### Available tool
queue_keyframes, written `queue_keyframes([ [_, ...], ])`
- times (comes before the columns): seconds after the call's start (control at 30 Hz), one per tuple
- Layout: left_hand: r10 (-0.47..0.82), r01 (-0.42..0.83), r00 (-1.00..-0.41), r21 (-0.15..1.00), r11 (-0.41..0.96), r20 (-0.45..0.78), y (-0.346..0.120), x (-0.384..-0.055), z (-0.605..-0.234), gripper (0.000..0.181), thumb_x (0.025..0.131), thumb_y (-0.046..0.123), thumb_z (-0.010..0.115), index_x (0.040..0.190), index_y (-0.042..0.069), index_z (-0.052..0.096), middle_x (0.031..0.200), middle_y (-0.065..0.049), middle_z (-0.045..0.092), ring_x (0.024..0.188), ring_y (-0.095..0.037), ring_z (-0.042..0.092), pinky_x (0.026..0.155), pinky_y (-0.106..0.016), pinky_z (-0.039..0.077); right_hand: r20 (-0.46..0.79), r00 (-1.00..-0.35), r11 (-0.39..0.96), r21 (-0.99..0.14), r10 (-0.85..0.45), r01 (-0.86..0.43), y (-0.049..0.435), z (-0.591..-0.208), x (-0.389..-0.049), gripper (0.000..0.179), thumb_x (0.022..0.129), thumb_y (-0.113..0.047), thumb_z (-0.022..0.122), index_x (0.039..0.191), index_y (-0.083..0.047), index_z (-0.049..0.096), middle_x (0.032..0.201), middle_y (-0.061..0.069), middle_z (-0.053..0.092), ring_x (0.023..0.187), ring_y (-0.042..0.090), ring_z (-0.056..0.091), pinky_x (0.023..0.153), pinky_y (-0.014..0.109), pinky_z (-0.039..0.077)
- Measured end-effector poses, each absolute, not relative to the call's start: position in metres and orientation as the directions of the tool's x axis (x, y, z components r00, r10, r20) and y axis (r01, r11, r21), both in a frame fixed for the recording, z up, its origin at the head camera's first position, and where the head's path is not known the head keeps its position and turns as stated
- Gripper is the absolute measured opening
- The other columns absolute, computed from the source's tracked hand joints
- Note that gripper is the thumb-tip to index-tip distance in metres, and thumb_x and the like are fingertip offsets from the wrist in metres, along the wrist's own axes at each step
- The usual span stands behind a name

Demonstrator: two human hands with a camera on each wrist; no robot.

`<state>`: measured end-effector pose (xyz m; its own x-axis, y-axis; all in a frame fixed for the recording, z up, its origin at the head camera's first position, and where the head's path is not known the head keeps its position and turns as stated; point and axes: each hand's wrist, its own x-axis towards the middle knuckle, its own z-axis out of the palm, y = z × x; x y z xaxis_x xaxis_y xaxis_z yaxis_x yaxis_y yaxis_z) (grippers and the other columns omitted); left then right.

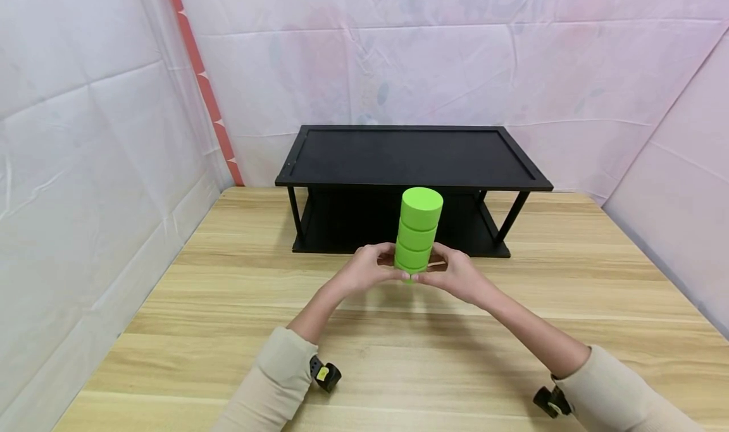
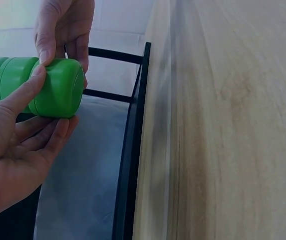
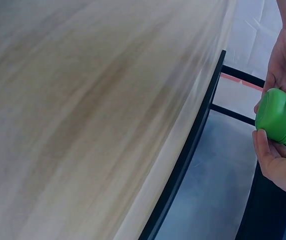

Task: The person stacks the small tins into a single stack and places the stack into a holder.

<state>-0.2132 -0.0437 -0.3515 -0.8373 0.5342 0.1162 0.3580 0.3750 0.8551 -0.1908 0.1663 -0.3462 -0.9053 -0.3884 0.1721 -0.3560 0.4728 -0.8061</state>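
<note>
A bright green cylinder point(image 1: 418, 229), ringed by several grooves, stands slightly tilted in front of a black two-level shelf point(image 1: 401, 157). Near its lower end both hands grip it, one from each side. In the head view, the left hand point(image 1: 367, 269) has its thumb across the near side, and the thumb of the right hand point(image 1: 460, 274) almost meets it there. The left wrist view shows the left fingers curled under the green cylinder point(image 2: 60, 90). The right hand point(image 3: 283, 167) pinches the rounded end in the right wrist view. The fingers on the far side are partly hidden.
The shelf stands toward the back of a light wood table point(image 1: 398, 369); its lower board point(image 1: 353, 220) is partly hidden behind the cylinder. Pale sheets point(image 1: 85, 166) hang to the left, right and behind. Black wrist cameras point(image 1: 327, 376) sit at both sleeves.
</note>
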Motion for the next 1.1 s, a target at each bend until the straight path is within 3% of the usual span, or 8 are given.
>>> queue_keyframes([
  [0.5, 0.537, 0.373, -0.834, 0.848, 0.378, 0.128, -0.043, -0.217, -0.344, 0.052, 0.079, 0.023, 0.075, 0.123, 0.005, 0.056, 0.111, -0.003, 0.061, 0.097, -0.011, 0.058, 0.081, -0.022, 0.048, 0.165, -0.915, 0.476, -0.811, -0.369, -0.338, 0.167, -0.339, -0.191, 0.048, 0.079, -0.016, 0.073, 0.117, 0.006, 0.053, 0.107, 0.016, 0.059, 0.098, 0.030, 0.059, 0.079, 0.034, 0.052],
  [1.1, 0.548, 0.399, -0.823, 0.838, 0.371, 0.149, -0.041, -0.223, -0.333, 0.049, 0.080, 0.022, 0.073, 0.122, 0.005, 0.056, 0.112, -0.004, 0.061, 0.095, -0.011, 0.059, 0.079, -0.022, 0.049, 0.169, -0.914, 0.474, -0.811, -0.368, -0.341, 0.170, -0.329, -0.200, 0.048, 0.077, -0.020, 0.076, 0.115, 0.003, 0.056, 0.105, 0.012, 0.061, 0.092, 0.023, 0.061, 0.077, 0.033, 0.052],
])
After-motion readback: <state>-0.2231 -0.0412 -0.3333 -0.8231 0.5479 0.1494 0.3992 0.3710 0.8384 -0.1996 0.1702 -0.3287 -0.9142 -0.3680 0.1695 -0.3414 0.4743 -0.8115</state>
